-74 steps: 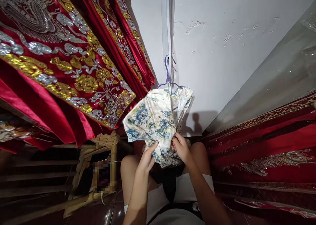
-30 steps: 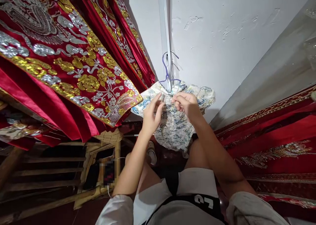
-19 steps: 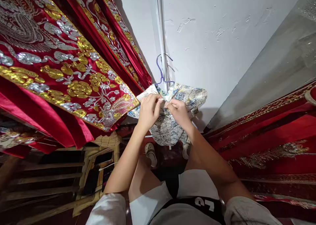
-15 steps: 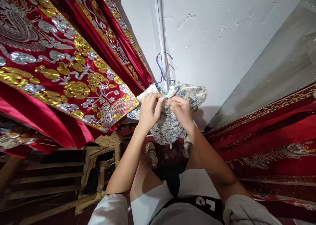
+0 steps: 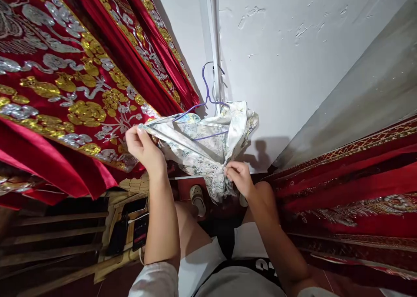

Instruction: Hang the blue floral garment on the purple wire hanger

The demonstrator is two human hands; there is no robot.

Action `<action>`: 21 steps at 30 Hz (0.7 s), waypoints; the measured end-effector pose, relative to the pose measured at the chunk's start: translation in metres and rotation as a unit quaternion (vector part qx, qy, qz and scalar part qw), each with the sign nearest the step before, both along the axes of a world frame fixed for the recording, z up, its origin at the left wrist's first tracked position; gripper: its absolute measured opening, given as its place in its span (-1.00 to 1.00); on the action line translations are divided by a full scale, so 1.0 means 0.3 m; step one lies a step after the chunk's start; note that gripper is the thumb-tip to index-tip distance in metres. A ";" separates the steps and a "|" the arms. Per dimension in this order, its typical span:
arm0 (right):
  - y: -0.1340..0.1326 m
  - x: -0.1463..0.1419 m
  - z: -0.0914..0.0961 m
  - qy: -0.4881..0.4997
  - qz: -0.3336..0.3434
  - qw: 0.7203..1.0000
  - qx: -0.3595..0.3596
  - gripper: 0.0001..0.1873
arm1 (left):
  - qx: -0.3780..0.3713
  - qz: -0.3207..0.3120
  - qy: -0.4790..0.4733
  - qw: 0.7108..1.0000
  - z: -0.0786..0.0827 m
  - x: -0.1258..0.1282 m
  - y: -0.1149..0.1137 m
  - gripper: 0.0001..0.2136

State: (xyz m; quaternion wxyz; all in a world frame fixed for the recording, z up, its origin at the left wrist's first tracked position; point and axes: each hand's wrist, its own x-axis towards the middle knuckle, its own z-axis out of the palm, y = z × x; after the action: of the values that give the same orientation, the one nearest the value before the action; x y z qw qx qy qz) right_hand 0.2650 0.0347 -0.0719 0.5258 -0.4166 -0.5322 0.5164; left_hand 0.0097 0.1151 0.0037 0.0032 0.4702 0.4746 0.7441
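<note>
A pale floral blouse (image 5: 195, 158) hangs in front of me on a purple wire hanger (image 5: 207, 88), its front spread open so the light lining and part of the hanger show inside. My left hand (image 5: 143, 147) pinches the blouse's edge at the left and holds it pulled outward, near the hanger's left end. Lower down, my right hand (image 5: 239, 174) grips the gathered front edge between thumb and fingers. The hanger's hook sits beside a white vertical strip (image 5: 213, 36) on the wall; what it hooks onto is hard to make out.
Red cloths with gold and silver embroidery (image 5: 87, 110) hang at the left. More red embroidered fabric (image 5: 358, 188) lines the right. A bamboo chair (image 5: 55, 231) at lower left bears phones, one with a lit screen (image 5: 140, 231). A white wall (image 5: 276, 62) stands ahead.
My hands have moved apart from the neckline. The left has drawn one edge out leftward, the right has gone lower, and the blouse's front has opened.
</note>
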 end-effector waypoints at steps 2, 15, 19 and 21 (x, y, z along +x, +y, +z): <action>-0.044 0.006 -0.013 0.008 0.015 1.000 -0.016 -0.77 | 0.026 0.010 0.037 0.999 -0.009 -0.020 0.009 -0.68; -0.114 0.096 -0.036 0.145 -0.032 0.988 -0.044 -0.70 | -0.147 -0.132 0.182 0.963 -0.118 -0.001 0.021 -0.58; -0.119 0.103 -0.025 0.160 -0.018 0.986 -0.053 -0.68 | -0.087 -0.147 0.126 0.977 -0.128 0.051 0.039 -0.66; -0.118 0.092 -0.026 0.142 -0.012 0.988 -0.053 -0.67 | -0.085 -0.125 0.075 0.986 -0.136 0.059 0.066 -0.69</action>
State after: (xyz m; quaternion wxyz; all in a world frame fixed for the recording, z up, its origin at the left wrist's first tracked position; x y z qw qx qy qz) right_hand 0.2926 -0.0006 -0.0796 0.5797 -0.3725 -0.4189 0.5914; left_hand 0.0276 0.1348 -0.0371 0.1003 0.5782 0.4729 0.6572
